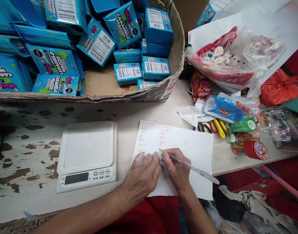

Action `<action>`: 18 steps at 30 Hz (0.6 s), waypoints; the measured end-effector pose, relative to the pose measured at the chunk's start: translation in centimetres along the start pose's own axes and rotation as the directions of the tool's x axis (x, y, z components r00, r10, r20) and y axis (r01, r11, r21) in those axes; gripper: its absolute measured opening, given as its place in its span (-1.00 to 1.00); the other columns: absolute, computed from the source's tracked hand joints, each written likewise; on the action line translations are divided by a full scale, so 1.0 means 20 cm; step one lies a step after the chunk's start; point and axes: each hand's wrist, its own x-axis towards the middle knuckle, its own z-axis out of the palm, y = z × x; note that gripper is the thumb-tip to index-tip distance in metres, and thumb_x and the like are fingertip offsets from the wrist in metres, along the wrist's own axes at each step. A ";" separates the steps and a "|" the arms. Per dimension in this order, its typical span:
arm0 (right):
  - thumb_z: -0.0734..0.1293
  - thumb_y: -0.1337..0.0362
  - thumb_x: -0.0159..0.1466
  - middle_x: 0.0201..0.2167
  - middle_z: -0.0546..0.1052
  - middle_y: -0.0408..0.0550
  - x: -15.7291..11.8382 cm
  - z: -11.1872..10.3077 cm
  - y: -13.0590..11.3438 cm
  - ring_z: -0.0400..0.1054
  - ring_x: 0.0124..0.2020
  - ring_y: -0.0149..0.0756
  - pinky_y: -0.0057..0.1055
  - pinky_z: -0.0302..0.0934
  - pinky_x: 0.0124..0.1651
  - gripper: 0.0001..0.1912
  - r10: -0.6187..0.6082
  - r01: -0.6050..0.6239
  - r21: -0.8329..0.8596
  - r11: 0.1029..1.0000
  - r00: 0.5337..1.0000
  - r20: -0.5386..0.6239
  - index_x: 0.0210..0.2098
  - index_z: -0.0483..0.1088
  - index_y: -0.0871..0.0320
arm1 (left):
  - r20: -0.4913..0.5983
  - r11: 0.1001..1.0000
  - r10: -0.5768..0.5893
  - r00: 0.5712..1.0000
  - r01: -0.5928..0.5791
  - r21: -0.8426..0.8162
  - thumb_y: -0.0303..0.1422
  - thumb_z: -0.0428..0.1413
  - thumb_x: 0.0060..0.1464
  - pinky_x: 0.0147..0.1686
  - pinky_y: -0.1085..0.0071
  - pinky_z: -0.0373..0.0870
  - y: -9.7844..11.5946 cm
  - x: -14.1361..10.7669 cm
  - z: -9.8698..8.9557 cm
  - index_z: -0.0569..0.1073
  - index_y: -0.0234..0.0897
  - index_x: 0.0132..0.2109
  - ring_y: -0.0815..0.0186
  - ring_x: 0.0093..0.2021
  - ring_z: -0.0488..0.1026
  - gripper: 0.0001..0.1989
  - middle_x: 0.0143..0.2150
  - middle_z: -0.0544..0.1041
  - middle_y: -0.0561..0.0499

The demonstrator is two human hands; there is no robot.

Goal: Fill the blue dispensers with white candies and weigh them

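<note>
A white sheet of paper (197, 146) lies on the table, with two columns of small orange handwriting on its upper left part. My right hand (177, 167) is closed around a clear pen (200, 171), its tip touching the paper at the foot of the right column. Beside it my left hand (145, 170) rests flat on the paper with its fingers stretched out, holding nothing. To the left of the paper sits a white digital scale (87, 148), its pan bare and its display dark.
A cardboard box (174, 48) with several blue candy packages (122, 24) stands behind the scale. At the right are a plastic-wrapped pink item (222, 68), a yellow cutter (221, 127), a green tape roll (244, 125), a red-lidded jar (256, 150) and a red bag (280, 87).
</note>
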 end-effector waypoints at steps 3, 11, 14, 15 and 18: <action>0.32 0.27 0.25 -0.54 0.51 -0.20 0.00 0.00 0.00 0.42 -0.56 -0.40 -0.47 0.31 -0.47 -0.91 -0.002 0.002 0.001 1.000 1.000 -0.011 -0.39 0.38 0.12 | -0.010 1.000 -0.001 1.000 0.000 -0.004 -0.44 0.04 0.16 0.06 0.14 0.19 0.00 0.00 0.00 0.48 -0.33 -0.04 0.20 -0.05 0.34 -0.76 0.03 0.48 -0.09; 0.32 0.25 0.25 -0.57 0.50 -0.20 0.00 0.00 0.01 0.42 -0.57 -0.38 -0.47 0.31 -0.49 -0.89 -0.001 0.001 0.005 1.000 1.000 -0.006 -0.41 0.37 0.12 | -0.019 1.000 0.002 1.000 -0.002 0.000 -0.44 0.04 0.16 0.04 0.15 0.23 -0.01 0.00 0.01 0.49 -0.33 -0.04 0.21 -0.06 0.36 -0.75 0.03 0.48 -0.11; 0.31 0.22 0.25 -0.56 0.51 -0.18 0.00 0.00 0.00 0.44 -0.56 -0.37 -0.46 0.33 -0.48 -0.87 0.042 -0.041 0.021 0.999 0.999 -0.031 -0.39 0.38 0.12 | -0.018 1.000 -0.006 1.000 0.006 -0.007 -0.41 0.08 0.14 0.05 0.15 0.22 0.00 0.00 0.02 0.49 -0.32 -0.05 0.21 -0.07 0.36 -0.76 0.03 0.49 -0.10; 0.31 0.22 0.25 -0.56 0.51 -0.18 0.00 0.00 0.01 0.44 -0.56 -0.37 -0.46 0.34 -0.48 -0.87 0.042 -0.042 0.020 0.999 0.999 -0.030 -0.39 0.38 0.13 | -0.018 1.000 -0.007 1.000 0.007 -0.009 -0.40 0.09 0.14 0.05 0.14 0.22 0.00 0.00 0.02 0.49 -0.32 -0.05 0.20 -0.07 0.36 -0.76 0.03 0.49 -0.10; 0.31 0.22 0.25 -0.55 0.52 -0.17 0.00 0.00 0.01 0.44 -0.57 -0.37 -0.46 0.34 -0.48 -0.87 0.030 -0.030 0.003 1.000 0.999 -0.022 -0.40 0.38 0.13 | -0.017 1.000 -0.008 1.000 0.008 -0.007 -0.40 0.08 0.14 0.06 0.14 0.21 0.00 0.00 0.02 0.49 -0.33 -0.05 0.21 -0.07 0.37 -0.76 0.02 0.49 -0.11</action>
